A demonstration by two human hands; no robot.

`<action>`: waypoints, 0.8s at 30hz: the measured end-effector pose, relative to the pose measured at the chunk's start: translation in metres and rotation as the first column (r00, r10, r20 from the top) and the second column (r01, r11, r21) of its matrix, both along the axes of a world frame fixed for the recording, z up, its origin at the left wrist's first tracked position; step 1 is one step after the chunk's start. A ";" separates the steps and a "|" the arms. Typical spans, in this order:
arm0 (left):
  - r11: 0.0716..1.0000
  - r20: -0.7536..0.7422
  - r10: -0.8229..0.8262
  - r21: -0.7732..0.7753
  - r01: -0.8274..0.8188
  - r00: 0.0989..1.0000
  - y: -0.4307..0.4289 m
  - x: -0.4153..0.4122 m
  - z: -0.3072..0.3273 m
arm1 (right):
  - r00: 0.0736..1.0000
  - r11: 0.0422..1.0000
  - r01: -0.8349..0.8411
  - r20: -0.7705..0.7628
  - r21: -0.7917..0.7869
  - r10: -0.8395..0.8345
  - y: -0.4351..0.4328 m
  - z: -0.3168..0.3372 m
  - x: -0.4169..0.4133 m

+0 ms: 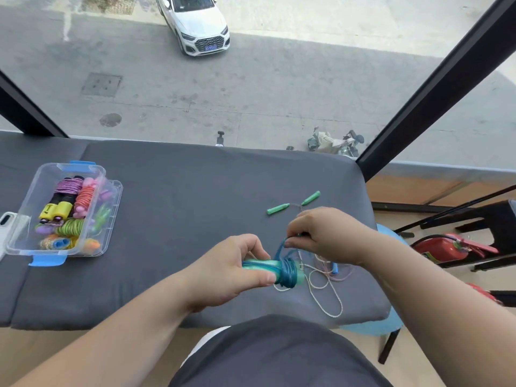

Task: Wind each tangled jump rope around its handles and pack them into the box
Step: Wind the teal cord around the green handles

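My left hand (pixel 231 268) grips the two teal handles (pixel 261 267) of a jump rope, held side by side. Blue cord (pixel 288 270) is wound in several turns around their right end. My right hand (pixel 325 233) pinches the free loop of that blue cord just above the coil. Under my hands a white cord (pixel 325 289) with a pink rope lies tangled on the grey cushion. Farther back lie two green handles (pixel 293 206) joined by a thin clear cord. The clear plastic box (pixel 107 219) with blue latches stands at the left, holding several wound ropes.
The grey cushioned bench (pixel 181 208) sits against a window with black frame bars (pixel 435 88). A white phone (pixel 7 219) lies left of the box. Right of the bench are a blue stool (pixel 391 236), a red fire extinguisher (pixel 444 248) and black chair frames.
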State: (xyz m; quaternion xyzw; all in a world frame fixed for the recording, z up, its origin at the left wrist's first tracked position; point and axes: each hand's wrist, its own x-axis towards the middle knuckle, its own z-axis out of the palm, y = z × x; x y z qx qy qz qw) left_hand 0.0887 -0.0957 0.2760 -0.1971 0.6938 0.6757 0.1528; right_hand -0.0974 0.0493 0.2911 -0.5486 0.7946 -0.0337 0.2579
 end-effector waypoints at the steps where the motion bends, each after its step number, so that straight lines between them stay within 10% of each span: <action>1: 0.995 0.010 0.002 -0.100 -0.001 1.000 -0.001 -0.001 -0.004 | 0.999 1.000 -0.020 -0.034 0.023 0.020 -0.007 0.006 0.000; 10: 0.866 -0.025 0.258 -0.437 -0.242 0.966 -0.012 -0.017 -0.022 | 0.989 0.995 0.045 -0.133 -0.085 -0.056 -0.018 0.011 0.044; 24: 0.667 0.226 0.587 0.409 -0.623 0.777 0.012 -0.032 -0.011 | 0.963 0.938 0.266 0.009 -0.220 -0.271 0.022 -0.020 0.052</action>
